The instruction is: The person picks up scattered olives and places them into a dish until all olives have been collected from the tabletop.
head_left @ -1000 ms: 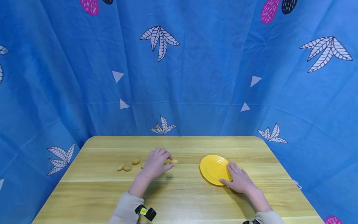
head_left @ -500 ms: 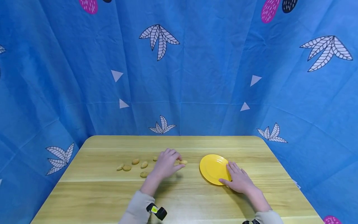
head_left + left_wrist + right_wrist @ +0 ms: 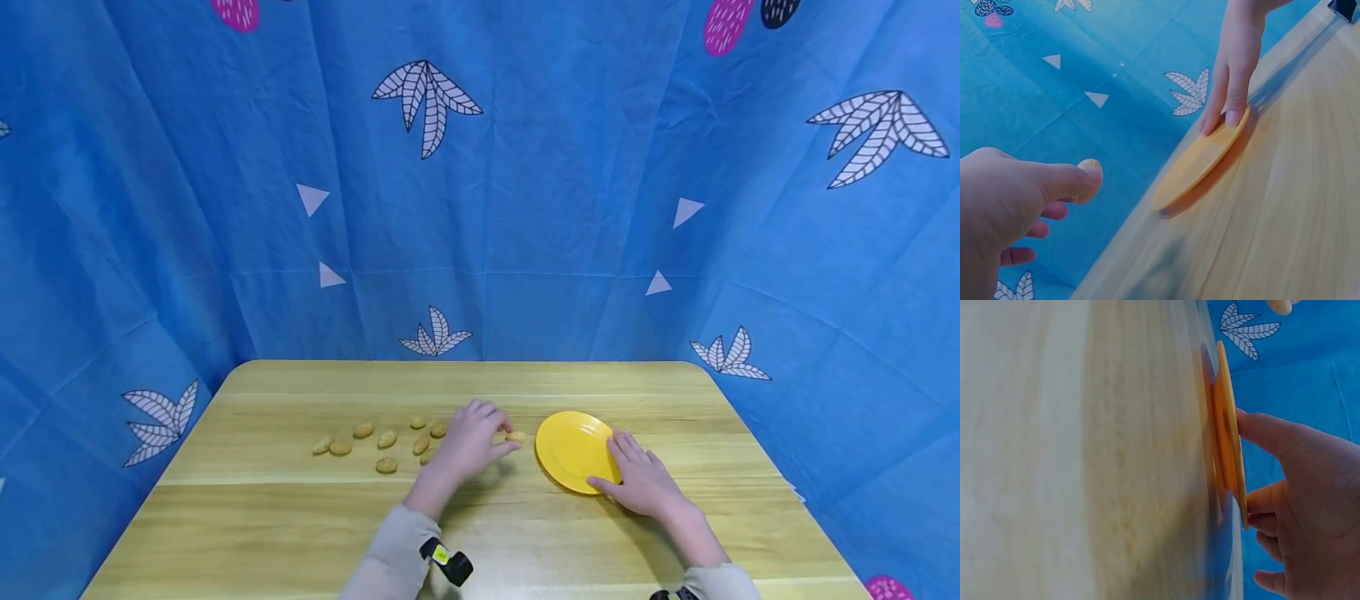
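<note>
My left hand (image 3: 467,446) pinches a tan oval nut-like piece (image 3: 516,437) between thumb and fingertips, above the table and a little left of the yellow plate (image 3: 566,454). Seen from the left wrist, the rough-skinned nut-like piece (image 3: 1089,165) shows past the thumb tip. On the plate's right rim rests my right hand (image 3: 643,483), its fingers fairly straight and the thumb at the near edge. The right wrist view has the shallow plate (image 3: 1230,434) edge-on, with thumb and fingertips touching its upper face. No piece is visible on the plate.
Several more tan oval pieces (image 3: 386,465) lie scattered on the wooden table (image 3: 262,517), left of and partly behind my left hand. Behind the table hangs a blue patterned cloth (image 3: 570,208), which also covers both sides.
My left hand has moved right toward the plate with the nut-like piece, uncovering more pieces on the table. The right hand and the plate stay put.
</note>
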{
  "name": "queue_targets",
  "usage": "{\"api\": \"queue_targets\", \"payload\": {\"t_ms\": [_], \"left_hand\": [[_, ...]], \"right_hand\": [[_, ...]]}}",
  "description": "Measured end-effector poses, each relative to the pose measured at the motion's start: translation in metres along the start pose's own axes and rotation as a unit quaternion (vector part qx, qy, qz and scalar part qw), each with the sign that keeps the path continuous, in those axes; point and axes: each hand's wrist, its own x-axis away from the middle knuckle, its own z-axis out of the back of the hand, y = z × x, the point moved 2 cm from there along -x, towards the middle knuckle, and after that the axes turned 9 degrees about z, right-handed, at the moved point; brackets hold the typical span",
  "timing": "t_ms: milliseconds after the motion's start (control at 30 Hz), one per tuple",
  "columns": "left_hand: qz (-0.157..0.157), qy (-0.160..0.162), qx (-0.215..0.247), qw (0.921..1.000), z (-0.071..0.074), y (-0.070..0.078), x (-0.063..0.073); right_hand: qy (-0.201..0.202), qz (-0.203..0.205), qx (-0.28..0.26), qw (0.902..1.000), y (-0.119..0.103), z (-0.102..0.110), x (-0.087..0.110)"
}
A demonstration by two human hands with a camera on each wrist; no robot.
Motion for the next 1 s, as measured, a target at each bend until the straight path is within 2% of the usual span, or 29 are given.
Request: {"api": "queue_targets", "payload": {"t_ms": [500,667,1000], "left_hand": [[-0.021,0.023,-0.021,0.9993,-0.034,0.022,-0.022],[-0.019,0.026,-0.016,0.9993,-0.046,0.029,-0.029],[-0.007,0.024,-0.004,0.9997,-0.068,0.040,-0.044]], "right_hand": [[0.015,0.006,-0.004,0.9999,0.004,-0.001,-0.001],[0.019,0.007,0.000,0.9998,0.002,-0.001,-0.001],[-0.001,-0.007,0.002,1.0000,-0.001,0.002,0.000]]}}
